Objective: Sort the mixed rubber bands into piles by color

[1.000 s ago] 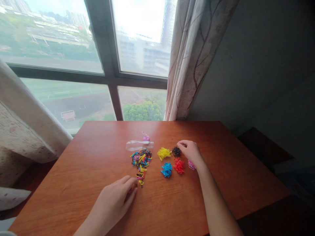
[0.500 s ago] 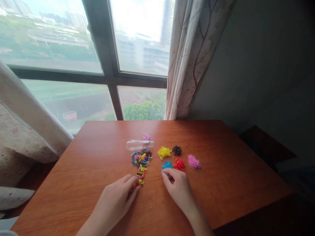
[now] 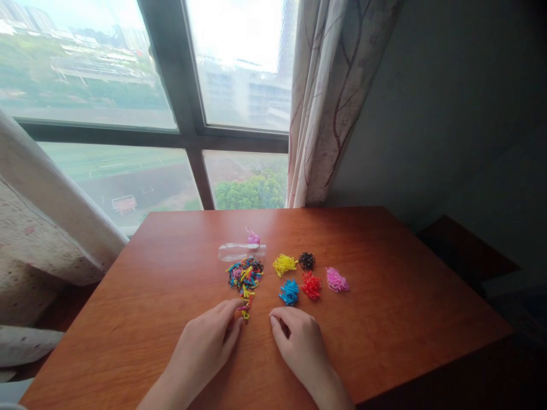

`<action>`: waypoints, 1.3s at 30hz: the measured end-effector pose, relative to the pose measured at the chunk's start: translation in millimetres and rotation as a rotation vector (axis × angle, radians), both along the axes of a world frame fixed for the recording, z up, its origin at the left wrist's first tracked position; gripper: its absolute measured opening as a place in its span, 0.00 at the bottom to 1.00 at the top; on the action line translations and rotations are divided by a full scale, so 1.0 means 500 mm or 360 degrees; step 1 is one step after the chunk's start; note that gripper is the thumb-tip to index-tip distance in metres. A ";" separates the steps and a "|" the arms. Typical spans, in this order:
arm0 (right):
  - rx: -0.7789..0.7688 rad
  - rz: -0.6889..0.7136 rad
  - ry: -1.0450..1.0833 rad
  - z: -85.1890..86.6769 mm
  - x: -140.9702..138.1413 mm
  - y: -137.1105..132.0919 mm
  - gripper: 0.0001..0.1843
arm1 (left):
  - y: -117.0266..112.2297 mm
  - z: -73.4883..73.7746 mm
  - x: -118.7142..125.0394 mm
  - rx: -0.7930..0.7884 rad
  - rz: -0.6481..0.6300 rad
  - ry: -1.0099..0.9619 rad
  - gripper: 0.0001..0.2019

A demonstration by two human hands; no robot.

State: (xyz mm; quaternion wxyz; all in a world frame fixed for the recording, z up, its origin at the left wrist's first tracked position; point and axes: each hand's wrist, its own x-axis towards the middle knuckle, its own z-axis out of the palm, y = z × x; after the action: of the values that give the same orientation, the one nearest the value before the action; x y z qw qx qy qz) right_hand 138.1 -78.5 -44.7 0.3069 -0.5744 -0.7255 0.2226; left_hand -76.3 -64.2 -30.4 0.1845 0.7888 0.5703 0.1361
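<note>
Small coloured rubber bands lie on the brown table in a mixed pile [image 3: 245,274], with a loose tail of bands [image 3: 247,295] trailing toward me. My left hand [image 3: 209,339] rests at the end of that tail, thumb and forefinger apart and touching the bands there. Just below the blue rubber bands [image 3: 289,291], my right hand [image 3: 299,336] has thumb and forefinger drawn together. Whatever may be between those tips is too small to make out. Beside the blue heap are red rubber bands [image 3: 311,285]; behind are yellow [image 3: 284,265] and black ones [image 3: 306,261].
Pink rubber bands [image 3: 337,280] form the rightmost heap. Behind the mixed pile lies a clear plastic bottle [image 3: 239,251] on its side, with a pink piece with a loop [image 3: 253,238] near it. A window and curtains [image 3: 316,114] stand beyond the table [image 3: 171,245].
My right hand has moved back and left from the blue heap, which now shows fully. My left hand stays at the tail, where a pink band now shows by its forefinger.
</note>
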 end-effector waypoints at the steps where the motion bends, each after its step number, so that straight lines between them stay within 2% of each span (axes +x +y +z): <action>1: 0.0001 0.0002 -0.0011 0.000 -0.001 0.000 0.11 | 0.001 0.000 0.001 -0.0003 -0.0021 0.0018 0.11; 9: -0.0013 0.0007 -0.0078 0.007 -0.010 0.000 0.10 | 0.004 0.002 0.005 -0.0007 -0.0048 0.0077 0.11; 17: -0.0048 0.0071 -0.0174 0.019 -0.058 0.001 0.04 | 0.002 0.008 0.002 0.0043 -0.0051 -0.0003 0.09; 22: -0.0056 0.0062 -0.0179 0.015 -0.077 0.007 0.06 | 0.000 0.008 0.002 0.0061 -0.0079 -0.0013 0.09; 28: -0.0005 0.0042 -0.0187 0.005 -0.077 0.008 0.07 | 0.001 0.007 0.001 0.0112 -0.0083 -0.0042 0.10; 39: 0.0006 0.0004 -0.0147 0.009 -0.058 0.004 0.08 | 0.001 0.010 -0.005 0.0199 -0.0026 -0.0100 0.09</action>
State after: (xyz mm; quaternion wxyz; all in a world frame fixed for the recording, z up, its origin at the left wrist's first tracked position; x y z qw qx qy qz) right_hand 109.4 -76.7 -40.3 0.2740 -0.5825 -0.7400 0.1949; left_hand -78.7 -63.7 -25.6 0.1537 0.7987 0.5483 0.1945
